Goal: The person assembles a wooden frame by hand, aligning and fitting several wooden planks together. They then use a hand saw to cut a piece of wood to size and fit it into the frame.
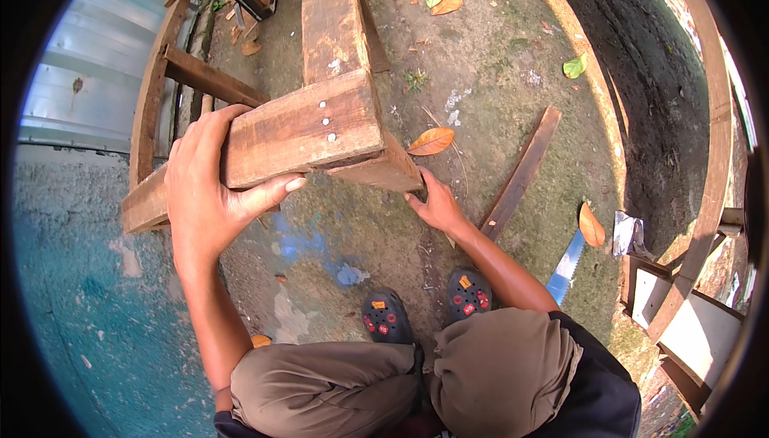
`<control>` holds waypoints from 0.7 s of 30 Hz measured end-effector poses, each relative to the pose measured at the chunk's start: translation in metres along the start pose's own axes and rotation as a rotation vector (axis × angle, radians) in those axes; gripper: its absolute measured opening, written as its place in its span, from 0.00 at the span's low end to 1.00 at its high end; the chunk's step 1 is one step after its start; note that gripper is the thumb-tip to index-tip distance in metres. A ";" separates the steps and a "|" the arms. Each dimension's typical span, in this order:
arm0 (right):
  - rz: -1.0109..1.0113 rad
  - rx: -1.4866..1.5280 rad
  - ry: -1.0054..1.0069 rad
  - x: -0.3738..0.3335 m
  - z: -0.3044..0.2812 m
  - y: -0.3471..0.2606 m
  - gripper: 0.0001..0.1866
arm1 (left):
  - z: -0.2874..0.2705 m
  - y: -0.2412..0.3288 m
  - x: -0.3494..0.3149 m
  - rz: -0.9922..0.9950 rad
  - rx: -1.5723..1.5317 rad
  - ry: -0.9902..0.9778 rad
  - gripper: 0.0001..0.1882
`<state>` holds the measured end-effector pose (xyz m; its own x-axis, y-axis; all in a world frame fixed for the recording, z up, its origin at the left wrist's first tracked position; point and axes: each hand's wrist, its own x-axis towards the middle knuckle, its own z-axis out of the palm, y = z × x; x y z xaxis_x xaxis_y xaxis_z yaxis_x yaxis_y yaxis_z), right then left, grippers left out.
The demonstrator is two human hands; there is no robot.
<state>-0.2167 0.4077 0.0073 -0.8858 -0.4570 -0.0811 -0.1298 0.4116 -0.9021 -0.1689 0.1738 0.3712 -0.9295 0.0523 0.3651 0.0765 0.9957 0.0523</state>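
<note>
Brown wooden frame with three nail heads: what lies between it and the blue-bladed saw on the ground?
In the head view, the bare right hand, forearm and a loose, narrow brown wooden plank lie between.

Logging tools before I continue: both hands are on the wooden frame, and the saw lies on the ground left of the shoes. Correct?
Wrong side: the head view shows the saw on the ground right of the shoes. The left hand and right hand are on the wooden frame.

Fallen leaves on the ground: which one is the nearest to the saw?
The orange-brown leaf right beside the upper tip of the blue saw; the others lie clearly farther away.
</note>
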 end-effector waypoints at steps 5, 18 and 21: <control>0.011 -0.009 0.014 0.000 -0.001 0.005 0.35 | 0.005 0.001 0.002 0.013 0.006 0.010 0.44; 0.007 -0.005 -0.018 -0.002 0.001 -0.007 0.40 | 0.005 0.005 0.000 0.005 0.012 0.063 0.41; 0.022 -0.031 -0.026 0.002 -0.002 -0.010 0.40 | 0.009 0.006 0.001 0.008 0.031 0.077 0.41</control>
<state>-0.2178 0.4044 0.0173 -0.8768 -0.4676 -0.1119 -0.1248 0.4461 -0.8862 -0.1730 0.1802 0.3633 -0.8984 0.0554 0.4357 0.0714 0.9972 0.0204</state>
